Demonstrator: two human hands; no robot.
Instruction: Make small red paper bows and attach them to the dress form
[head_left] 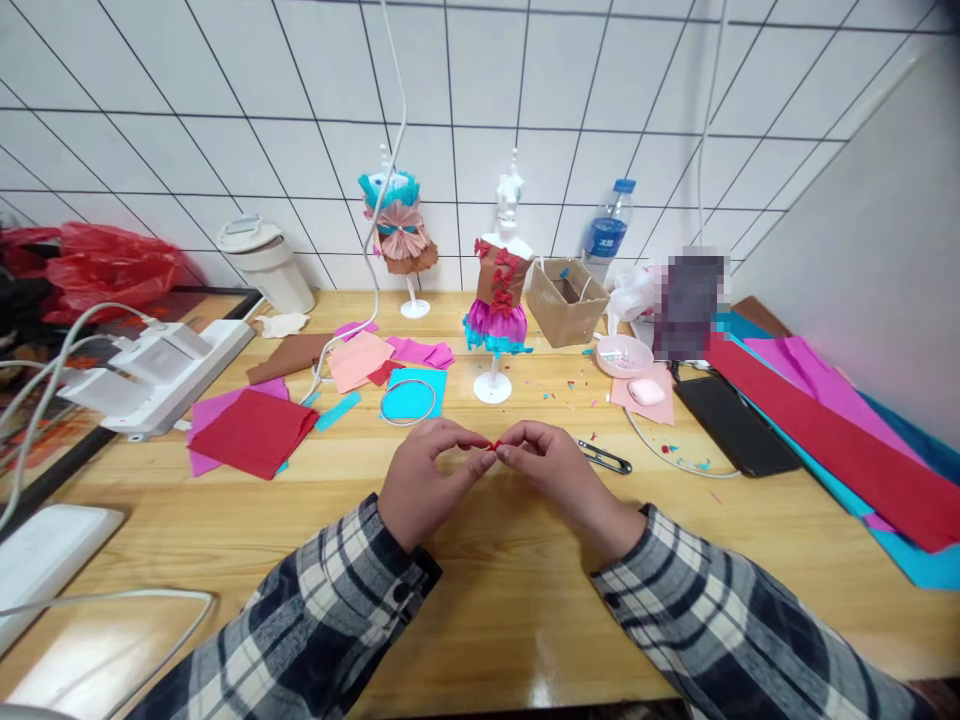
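Note:
Above the middle of the table, my left hand [439,472] and my right hand [553,470] meet fingertip to fingertip. Between them they pinch a tiny piece of red paper [493,447], mostly covered by the fingers. Just past my right hand lies a pair of small thread snips [606,457], its near part hidden. Behind the hands stands a white mini dress form [493,385] in a brown paper bodice with red bows [504,285] and a pink and blue ruffled skirt. A thin ring [407,402] rests on a blue paper square [436,382] beyond my left hand.
Left are red paper squares [255,432], a power strip [187,375] and a white cup [266,262]. Behind stands another dressed form [401,240]. At right are a brown box [568,303], a water bottle [609,225], a pink dish [624,354], a black phone [739,425] and long paper strips [840,440].

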